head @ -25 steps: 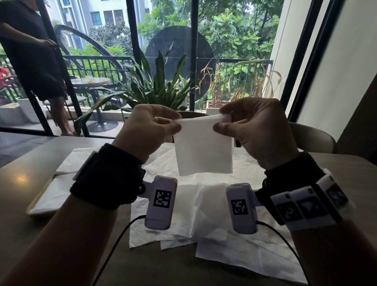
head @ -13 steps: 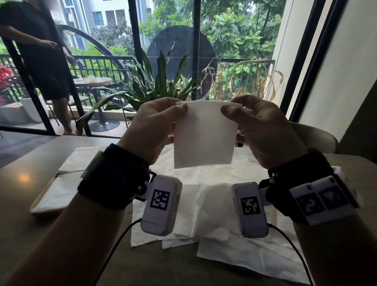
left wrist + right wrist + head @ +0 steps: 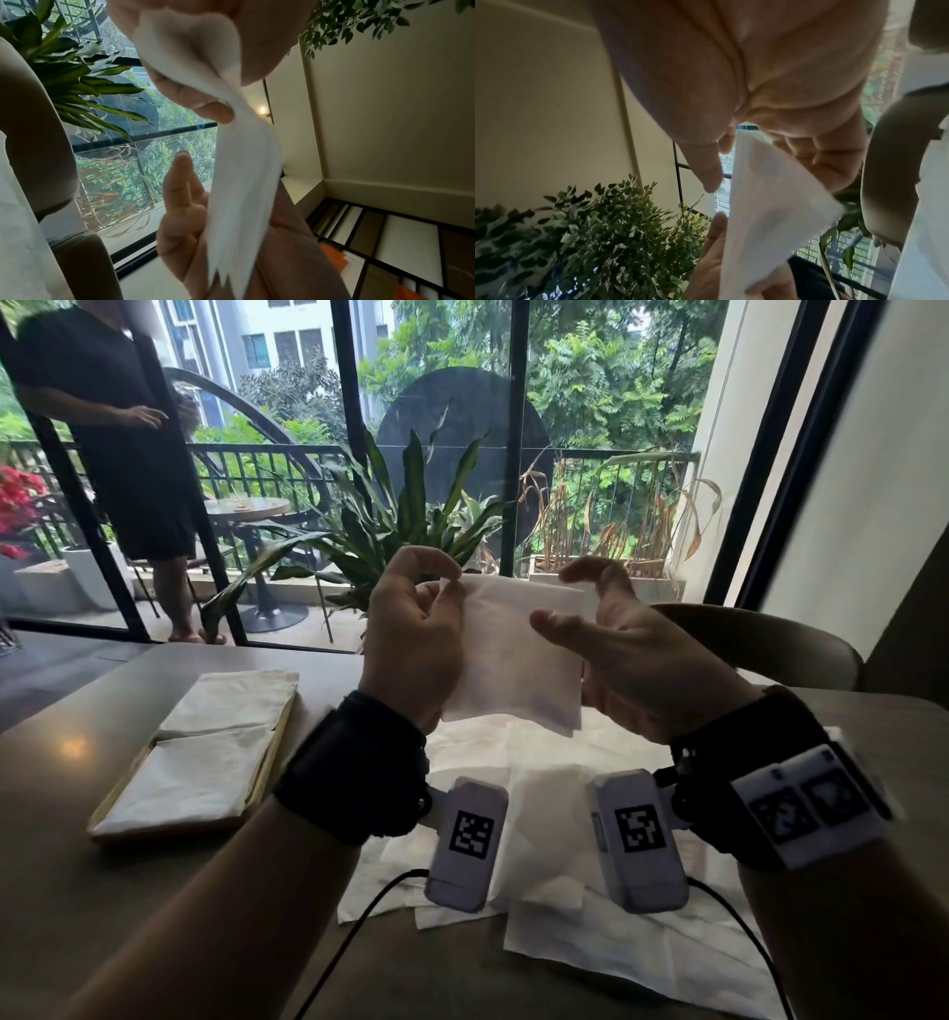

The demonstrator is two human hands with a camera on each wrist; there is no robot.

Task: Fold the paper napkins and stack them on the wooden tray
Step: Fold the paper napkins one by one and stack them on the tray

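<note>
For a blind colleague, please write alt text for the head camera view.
Two hands hold a folded white napkin upright above a table: the left hand pinches its top corner, the right hand is open beside it. Unfolded napkins lie below; a wooden tray of folded ones sits left.

A white folded napkin (image 3: 513,660) hangs upright at mid-frame, above the bench. Below it, unfolded napkins (image 3: 565,814) lie spread and overlapping — crumpled, white. At left, the wooden tray (image 3: 267,762) carries two folded napkins (image 3: 205,747) side by side — flat.
</note>
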